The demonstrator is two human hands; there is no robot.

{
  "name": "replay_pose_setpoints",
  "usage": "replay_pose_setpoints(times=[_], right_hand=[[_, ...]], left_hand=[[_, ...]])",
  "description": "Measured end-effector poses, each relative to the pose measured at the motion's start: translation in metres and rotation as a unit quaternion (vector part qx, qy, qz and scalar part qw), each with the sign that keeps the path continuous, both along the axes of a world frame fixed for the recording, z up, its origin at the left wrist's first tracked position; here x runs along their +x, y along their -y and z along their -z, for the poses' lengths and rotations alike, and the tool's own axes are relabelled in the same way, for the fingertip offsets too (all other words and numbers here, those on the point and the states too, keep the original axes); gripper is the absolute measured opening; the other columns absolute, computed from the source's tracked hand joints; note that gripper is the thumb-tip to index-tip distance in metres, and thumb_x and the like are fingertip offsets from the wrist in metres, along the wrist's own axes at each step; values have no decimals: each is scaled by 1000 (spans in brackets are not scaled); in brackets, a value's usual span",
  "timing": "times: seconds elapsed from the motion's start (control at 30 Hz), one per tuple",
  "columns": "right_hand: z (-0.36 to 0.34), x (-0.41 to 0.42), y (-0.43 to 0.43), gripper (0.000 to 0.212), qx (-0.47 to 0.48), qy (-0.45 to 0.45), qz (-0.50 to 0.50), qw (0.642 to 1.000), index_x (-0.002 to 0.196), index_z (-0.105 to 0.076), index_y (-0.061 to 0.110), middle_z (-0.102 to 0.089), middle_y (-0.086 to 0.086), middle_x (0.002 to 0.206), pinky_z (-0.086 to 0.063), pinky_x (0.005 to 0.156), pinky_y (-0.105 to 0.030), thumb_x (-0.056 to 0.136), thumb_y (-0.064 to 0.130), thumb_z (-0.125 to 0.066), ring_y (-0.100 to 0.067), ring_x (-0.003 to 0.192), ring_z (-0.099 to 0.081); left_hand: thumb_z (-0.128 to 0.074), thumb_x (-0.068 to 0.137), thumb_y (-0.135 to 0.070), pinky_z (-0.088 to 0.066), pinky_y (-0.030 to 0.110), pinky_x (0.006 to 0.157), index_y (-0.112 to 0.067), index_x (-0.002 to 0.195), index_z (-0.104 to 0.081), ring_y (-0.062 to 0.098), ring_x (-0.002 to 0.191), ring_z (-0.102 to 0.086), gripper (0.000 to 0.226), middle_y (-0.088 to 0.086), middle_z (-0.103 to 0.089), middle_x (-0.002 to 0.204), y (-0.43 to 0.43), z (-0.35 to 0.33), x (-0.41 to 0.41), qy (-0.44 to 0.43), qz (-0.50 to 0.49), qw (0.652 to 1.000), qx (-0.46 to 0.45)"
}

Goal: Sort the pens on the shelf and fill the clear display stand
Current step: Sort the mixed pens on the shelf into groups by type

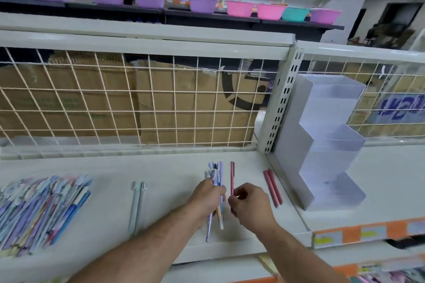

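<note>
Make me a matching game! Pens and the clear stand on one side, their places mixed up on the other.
Things
1. single pink pen
2. bundle of pens
3. big pile of pens
4. clear display stand
Places
A. far left on the shelf
B. pinched in the right hand
C. gripped in the left hand
D. right of the upright post
Pairs: 1-B, 2-C, 3-A, 4-D

I count one display stand [322, 145], one pen bundle [220, 172], one held pink pen [232, 174], two loose pink pens [273, 188], two green pens [137, 207].
</note>
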State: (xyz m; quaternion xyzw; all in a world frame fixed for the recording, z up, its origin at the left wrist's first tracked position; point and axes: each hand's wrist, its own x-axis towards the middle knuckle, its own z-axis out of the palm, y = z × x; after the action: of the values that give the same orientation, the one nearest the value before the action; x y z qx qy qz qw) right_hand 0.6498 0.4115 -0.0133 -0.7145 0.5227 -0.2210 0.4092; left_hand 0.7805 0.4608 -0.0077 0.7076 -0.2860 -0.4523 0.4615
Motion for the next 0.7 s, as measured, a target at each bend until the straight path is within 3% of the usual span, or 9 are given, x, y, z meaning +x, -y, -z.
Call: replay_pose_setpoints(times=[0.1,0.2,0.27,0.37,0.5,0.53,0.63,0.7], right_hand=[[7,-26,25,8,-60,-102,35,992,94,-68,19,-70,5,81,-48,58,-24,86,21,-66,-14,68,-66],[12,-45,46,11,-99,-189,31,976,95,-68,17,-71,-2,91,-51,66,-27,88,21,-62,-21,81,-68],[16,-51,59,12,-119,-235,15,964,93,-67,16,-72,-3,91,-50,64,-26,90,22,-58,-22,81,-68],[22,-52,70,18,-144,-270,2,952,97,-66,15,-73,-2,91,-51,64,-27,90,22,-52,-23,83,-70],[24,-51,74,35,-180,-280,-1,943,122,-62,18,-72,-3,118,-47,63,-26,89,16,-48,-23,87,-70],[23,-51,74,34,-177,-281,-3,943,120,-62,19,-72,-2,111,-46,61,-26,89,16,-48,-22,81,-67],[20,-46,72,4,-177,-249,-19,952,88,-56,23,-64,5,79,-48,56,-27,90,22,-52,-15,67,-59],[17,-37,67,13,-131,-139,-31,981,76,-58,22,-61,9,68,-44,52,-21,88,24,-62,-9,62,-57]], left_hand=[[-54,92,-16,-44,30,54,-9,86,-56,29,64,-55,9,15,-60,84,15,3,-15,-4,4,1000,18],[-55,94,-18,-39,24,48,-11,89,-57,22,59,-52,9,9,-63,82,26,6,-23,-9,0,999,32],[-55,95,-19,-38,25,51,-10,94,-59,24,63,-52,10,7,-64,80,32,7,-28,-18,-9,999,37],[-56,96,-19,-38,28,55,-7,101,-60,24,66,-52,14,6,-64,78,37,6,-30,-36,-13,999,35],[-58,95,-19,-43,28,55,-10,90,-61,19,60,-54,10,1,-65,68,39,4,-29,-45,-13,999,27],[-59,94,-19,-43,28,55,-11,89,-61,18,59,-54,11,0,-64,65,40,3,-28,-50,-14,998,24],[-61,93,-20,-44,28,56,-11,87,-62,19,60,-54,11,-1,-64,64,39,2,-25,-67,-24,997,15],[-63,91,-21,-43,26,53,-13,85,-61,19,56,-53,11,2,-60,63,38,0,-23,-74,-29,997,12]])
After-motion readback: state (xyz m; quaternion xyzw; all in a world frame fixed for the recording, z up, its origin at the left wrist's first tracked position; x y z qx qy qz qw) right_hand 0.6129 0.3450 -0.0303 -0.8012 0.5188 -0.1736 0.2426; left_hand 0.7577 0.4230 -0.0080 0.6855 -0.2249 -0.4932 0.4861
